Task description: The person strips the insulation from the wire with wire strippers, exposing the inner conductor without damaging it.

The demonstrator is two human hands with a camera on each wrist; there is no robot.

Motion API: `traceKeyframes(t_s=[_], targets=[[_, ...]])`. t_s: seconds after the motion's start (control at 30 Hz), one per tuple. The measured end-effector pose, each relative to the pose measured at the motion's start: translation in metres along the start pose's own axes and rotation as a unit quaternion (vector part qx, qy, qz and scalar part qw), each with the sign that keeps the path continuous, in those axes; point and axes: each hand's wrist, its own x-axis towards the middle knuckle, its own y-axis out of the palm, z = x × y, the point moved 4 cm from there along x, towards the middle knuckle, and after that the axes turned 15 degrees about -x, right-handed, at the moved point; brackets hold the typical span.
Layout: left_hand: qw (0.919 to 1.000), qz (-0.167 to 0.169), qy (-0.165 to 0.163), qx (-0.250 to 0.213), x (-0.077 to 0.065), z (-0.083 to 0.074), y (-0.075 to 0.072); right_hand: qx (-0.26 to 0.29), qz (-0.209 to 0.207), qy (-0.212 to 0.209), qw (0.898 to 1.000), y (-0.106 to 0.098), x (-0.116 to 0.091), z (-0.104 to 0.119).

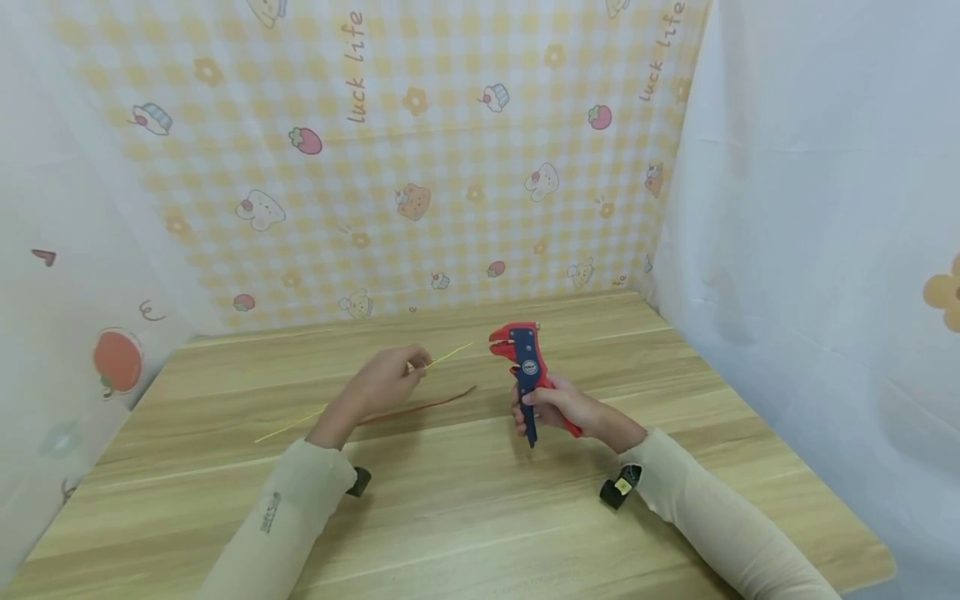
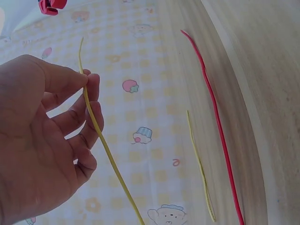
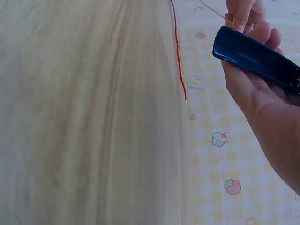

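Note:
Between thumb and fingertips, my left hand (image 1: pixel 386 379) pinches a thin yellow wire (image 2: pixel 110 157), close to one end. That end points right, toward the wire stripper (image 1: pixel 528 358), with a small gap between them. My right hand (image 1: pixel 558 406) grips the stripper by its blue and red handles, and its head stands upright with the red jaws parted and facing left. In the right wrist view the blue handle (image 3: pixel 255 54) lies across the palm. Below the left hand a red wire (image 2: pixel 213 101) lies on the table, and beside it a shorter yellow wire (image 2: pixel 200 166).
The wood-grain table (image 1: pixel 480 517) runs back to a yellow checked cloth (image 1: pixel 450 167) hung behind it. White cloth (image 1: pixel 810 208) hangs on the right, and more patterned cloth on the left. Black wrist straps show at both sleeves (image 1: pixel 697 492).

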Motion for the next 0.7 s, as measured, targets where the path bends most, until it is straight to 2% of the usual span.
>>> traceKeyframes(t_s=[0.3, 0.7], targets=[[0.9993, -0.006, 0.013, -0.033, 0.0, -0.008, 0.0, 0.002, 0.007, -0.005, 1.0, 0.0, -0.001, 0.002], [0.9964, -0.028, 0.046, -0.065, -0.005, -0.019, 0.001, 0.008, 0.004, 0.002, 1.0, 0.001, -0.001, 0.004]])
